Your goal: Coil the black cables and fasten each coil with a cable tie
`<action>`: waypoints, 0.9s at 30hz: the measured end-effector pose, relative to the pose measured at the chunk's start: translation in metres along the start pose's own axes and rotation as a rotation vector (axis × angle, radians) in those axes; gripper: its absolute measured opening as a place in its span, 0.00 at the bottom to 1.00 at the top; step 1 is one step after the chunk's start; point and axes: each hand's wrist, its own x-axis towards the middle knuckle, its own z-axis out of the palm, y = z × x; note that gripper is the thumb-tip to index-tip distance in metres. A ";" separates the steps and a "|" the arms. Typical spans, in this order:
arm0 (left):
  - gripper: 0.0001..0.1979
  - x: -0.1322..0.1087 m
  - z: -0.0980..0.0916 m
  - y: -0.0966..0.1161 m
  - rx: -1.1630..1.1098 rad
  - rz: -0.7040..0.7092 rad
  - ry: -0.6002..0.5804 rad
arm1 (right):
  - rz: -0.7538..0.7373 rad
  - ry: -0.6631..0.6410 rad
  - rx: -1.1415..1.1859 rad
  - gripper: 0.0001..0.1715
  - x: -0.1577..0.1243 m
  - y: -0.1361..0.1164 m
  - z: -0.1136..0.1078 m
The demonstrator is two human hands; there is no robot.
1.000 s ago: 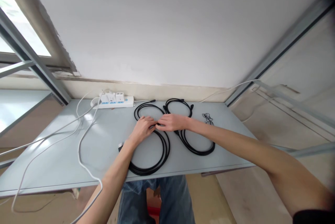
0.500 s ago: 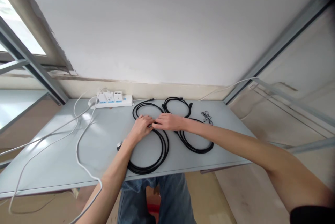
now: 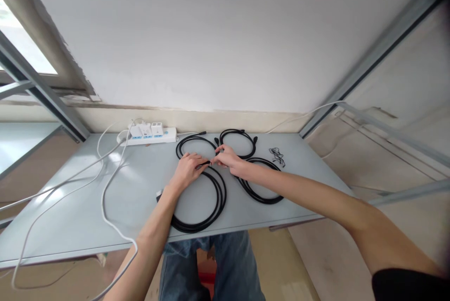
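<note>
My left hand (image 3: 190,169) is closed on the top of a coiled black cable (image 3: 221,193), which lies on the grey table at the near left. Just to its right, my right hand (image 3: 228,158) pinches at a small dark end by the left fingertips, too small to name. A second black cable coil (image 3: 179,147) lies behind my left hand. Beyond the right hand is a third coil (image 3: 253,144), and under my right forearm a fourth coil (image 3: 262,201) is partly covered.
A white power strip (image 3: 170,135) with plugs stands at the back left. White cords (image 3: 105,193) run across the left side and over the front edge. A tangle of thin black ties (image 3: 277,156) lies at the right. Metal posts (image 3: 321,109) flank the table (image 3: 140,221) before a wall.
My right hand has drawn slightly right and away from the left, its fingers now pinched with one raised. The left hand stays on the cable coil. The view has shifted slightly.
</note>
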 end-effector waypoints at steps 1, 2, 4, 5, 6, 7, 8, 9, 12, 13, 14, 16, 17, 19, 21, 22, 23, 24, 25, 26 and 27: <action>0.16 -0.001 0.001 0.000 0.009 0.009 0.000 | 0.048 -0.019 0.012 0.24 0.001 0.000 -0.001; 0.16 -0.001 0.002 0.000 0.015 0.015 0.002 | 0.065 -0.042 0.014 0.23 0.001 0.001 -0.002; 0.15 -0.001 0.003 0.000 0.016 0.019 0.008 | 0.026 -0.098 -0.001 0.20 -0.001 0.003 -0.006; 0.15 -0.001 0.003 0.001 0.014 0.018 0.009 | -0.031 -0.122 -0.030 0.19 -0.002 0.004 -0.008; 0.15 -0.001 0.002 0.001 0.012 0.013 0.009 | -0.124 -0.136 -0.082 0.19 -0.004 0.006 -0.010; 0.16 -0.001 0.002 0.002 0.008 0.003 0.009 | -0.251 -0.129 -0.159 0.19 -0.007 0.007 -0.012; 0.16 0.000 0.002 0.002 0.002 -0.009 0.012 | -0.402 -0.100 -0.262 0.21 -0.009 0.009 -0.014; 0.15 0.000 0.003 0.002 -0.005 -0.020 0.017 | -0.570 -0.062 -0.388 0.22 -0.012 0.010 -0.017; 0.15 0.000 0.004 0.002 -0.021 -0.037 0.032 | -1.055 0.013 -0.837 0.24 -0.018 0.014 -0.023; 0.15 0.000 0.005 0.002 -0.021 -0.037 0.033 | -1.181 0.017 -0.972 0.22 -0.019 0.015 -0.025; 0.15 0.000 0.005 0.002 -0.019 -0.037 0.030 | -1.285 0.013 -1.084 0.21 -0.018 0.016 -0.028; 0.17 0.000 0.005 0.002 -0.011 -0.037 0.023 | -1.429 0.001 -1.229 0.20 -0.014 0.019 -0.032; 0.17 0.000 0.005 0.002 -0.009 -0.038 0.020 | -1.480 -0.004 -1.269 0.19 -0.011 0.020 -0.034; 0.16 0.000 0.005 0.002 -0.011 -0.042 0.017 | -1.555 -0.012 -1.312 0.18 -0.005 0.022 -0.037; 0.14 0.000 0.004 0.002 -0.022 -0.045 0.015 | -1.608 -0.023 -1.320 0.16 0.001 0.022 -0.039; 0.13 0.000 0.003 0.003 -0.029 -0.047 0.013 | -1.629 -0.038 -1.312 0.16 0.003 0.022 -0.040; 0.12 0.000 0.003 0.003 -0.035 -0.049 0.010 | -1.649 -0.061 -1.302 0.15 0.004 0.021 -0.040; 0.11 0.000 0.002 0.003 -0.040 -0.052 0.006 | -1.668 -0.086 -1.292 0.15 0.005 0.020 -0.041; 0.11 0.000 0.002 0.003 -0.043 -0.054 0.000 | -1.686 -0.105 -1.284 0.14 0.006 0.019 -0.041; 0.11 0.000 0.002 0.003 -0.045 -0.056 -0.006 | -1.705 -0.114 -1.284 0.13 0.007 0.019 -0.041; 0.11 0.000 0.002 0.003 -0.045 -0.056 -0.012 | -1.723 -0.113 -1.292 0.13 0.008 0.018 -0.040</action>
